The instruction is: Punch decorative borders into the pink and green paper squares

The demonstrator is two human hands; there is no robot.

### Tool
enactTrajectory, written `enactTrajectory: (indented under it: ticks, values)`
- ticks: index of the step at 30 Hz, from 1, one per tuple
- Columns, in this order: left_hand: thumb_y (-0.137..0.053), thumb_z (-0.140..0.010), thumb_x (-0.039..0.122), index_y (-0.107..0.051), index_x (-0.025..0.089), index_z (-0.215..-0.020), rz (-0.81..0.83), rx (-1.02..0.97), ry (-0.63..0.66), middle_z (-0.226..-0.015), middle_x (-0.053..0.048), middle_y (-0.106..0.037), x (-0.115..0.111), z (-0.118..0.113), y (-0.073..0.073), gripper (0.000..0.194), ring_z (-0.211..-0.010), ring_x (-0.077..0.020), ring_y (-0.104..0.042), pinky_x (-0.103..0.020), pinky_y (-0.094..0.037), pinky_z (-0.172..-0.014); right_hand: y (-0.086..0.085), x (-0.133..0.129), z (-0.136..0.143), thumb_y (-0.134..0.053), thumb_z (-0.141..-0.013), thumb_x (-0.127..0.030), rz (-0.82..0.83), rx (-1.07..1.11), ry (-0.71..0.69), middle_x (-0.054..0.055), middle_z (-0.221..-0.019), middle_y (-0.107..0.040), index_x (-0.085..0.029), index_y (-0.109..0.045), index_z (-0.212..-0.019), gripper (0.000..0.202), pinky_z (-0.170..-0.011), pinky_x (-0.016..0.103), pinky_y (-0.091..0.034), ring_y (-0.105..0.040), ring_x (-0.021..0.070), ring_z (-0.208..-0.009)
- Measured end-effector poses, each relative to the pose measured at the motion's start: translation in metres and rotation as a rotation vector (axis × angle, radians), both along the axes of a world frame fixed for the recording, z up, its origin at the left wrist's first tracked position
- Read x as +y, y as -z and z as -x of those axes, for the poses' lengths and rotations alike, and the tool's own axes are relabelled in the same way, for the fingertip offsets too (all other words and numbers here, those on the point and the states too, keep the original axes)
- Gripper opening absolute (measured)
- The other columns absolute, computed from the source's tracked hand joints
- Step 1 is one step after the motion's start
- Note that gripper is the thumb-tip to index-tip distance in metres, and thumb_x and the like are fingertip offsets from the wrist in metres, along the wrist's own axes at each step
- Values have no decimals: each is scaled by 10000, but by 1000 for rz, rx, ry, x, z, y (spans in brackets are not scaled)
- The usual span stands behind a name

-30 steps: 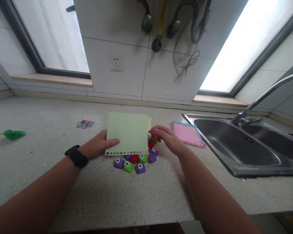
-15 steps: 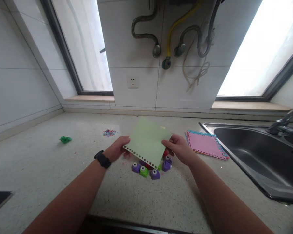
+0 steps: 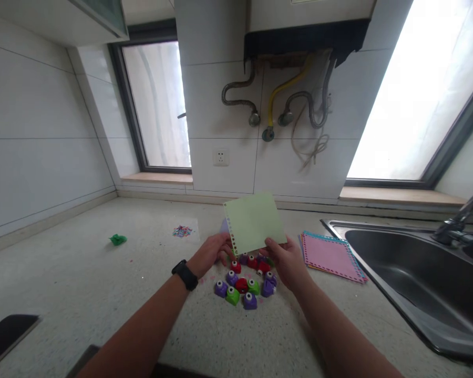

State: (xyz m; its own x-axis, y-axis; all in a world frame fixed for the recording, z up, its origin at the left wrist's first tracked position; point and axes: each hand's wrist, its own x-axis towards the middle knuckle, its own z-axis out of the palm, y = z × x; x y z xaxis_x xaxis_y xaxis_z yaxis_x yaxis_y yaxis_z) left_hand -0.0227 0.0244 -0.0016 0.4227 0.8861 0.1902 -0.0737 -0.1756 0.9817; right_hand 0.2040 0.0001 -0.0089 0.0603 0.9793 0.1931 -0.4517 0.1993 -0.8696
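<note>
Compared with 0.5 s ago, the pale-green sheet [image 3: 256,221] is turned: its punched row runs down the left side instead of the near edge. You have 1 such sheet, tilted over the far side of the punches [image 3: 242,285]. Your right hand [image 3: 287,261] pinches its near edge, thumb on top; your left hand [image 3: 213,252] is at the punched edge, its grip unclear. At least 11 punches show on the table [image 3: 102,286]. Right of the punches lies 1 pink-topped paper stack [image 3: 331,254]; beyond them leftward, 1 confetti pile [image 3: 182,231].
</note>
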Motion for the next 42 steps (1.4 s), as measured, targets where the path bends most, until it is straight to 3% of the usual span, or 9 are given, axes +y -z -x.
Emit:
enactTrajectory:
  ticks: [3,6,10,13,17,20,27,33,42]
  values:
    - [-467,-902,643,-617,135,-875,-98,126,-60,-727,-50,-643,8,-4,-8,530,-535,-127,-576,-233,-425,-482,1,-1,0,-844,-701,-348,10,-39,-29,52,-1002,-736,-208,-629,-1069,449,-718,314,-605,-711,199,-791]
    - [-504,-890,632,-567,155,-778,-172,201,-123,-620,10,-545,15,-3,-5,494,-487,-108,-478,-236,-374,-472,2,-1,-2,-815,-735,-383,8,-109,-51,63,-1023,-732,-221,-617,-1099,445,-732,355,-606,-712,216,-783]
    - [-469,-928,578,-561,170,-753,-277,285,-173,-633,13,-525,15,2,6,453,-561,-127,-458,-260,-368,-551,3,2,-8,-787,-757,-442,-26,-261,-18,72,-979,-736,-211,-658,-1010,366,-736,370,-597,-704,232,-806]
    - [-555,-906,508,-565,176,-678,-387,375,-182,-647,5,-518,10,8,7,403,-633,-142,-448,-281,-357,-641,3,4,-12,-782,-758,-460,-70,-389,-5,77,-981,-744,-206,-674,-1025,385,-775,374,-579,-700,240,-854]
    - [-459,-966,437,-592,179,-722,-790,780,-227,-694,-34,-568,7,14,0,379,-649,-163,-485,-299,-327,-644,5,8,-15,-755,-794,-447,-95,-520,8,81,-1019,-740,-205,-689,-1014,334,-813,373,-562,-686,242,-905]
    - [-400,-989,430,-604,176,-754,-921,934,-296,-731,-67,-611,8,17,-4,402,-670,-181,-532,-302,-320,-619,8,11,-18,-743,-810,-429,-106,-530,16,79,-1042,-738,-215,-686,-1035,316,-824,378,-561,-679,246,-930]
    - [-421,-984,419,-629,176,-754,-891,886,-308,-723,-61,-637,7,18,4,394,-654,-169,-552,-294,-332,-611,8,13,-20,-733,-807,-450,-93,-542,54,70,-976,-739,-222,-687,-1033,324,-759,377,-564,-677,248,-860]
    - [-458,-961,469,-636,159,-677,-676,736,-190,-632,-42,-615,8,11,17,456,-568,-139,-505,-272,-344,-577,8,13,-19,-719,-812,-463,-109,-547,45,69,-986,-740,-224,-690,-1048,337,-761,382,-561,-670,249,-858]
    - [-493,-933,454,-672,162,-712,-665,754,-165,-700,-80,-666,6,11,12,408,-654,-176,-565,-299,-413,-663,8,14,-17,-704,-811,-446,-77,-618,80,62,-956,-738,-227,-690,-1057,330,-686,352,-553,-666,254,-841]
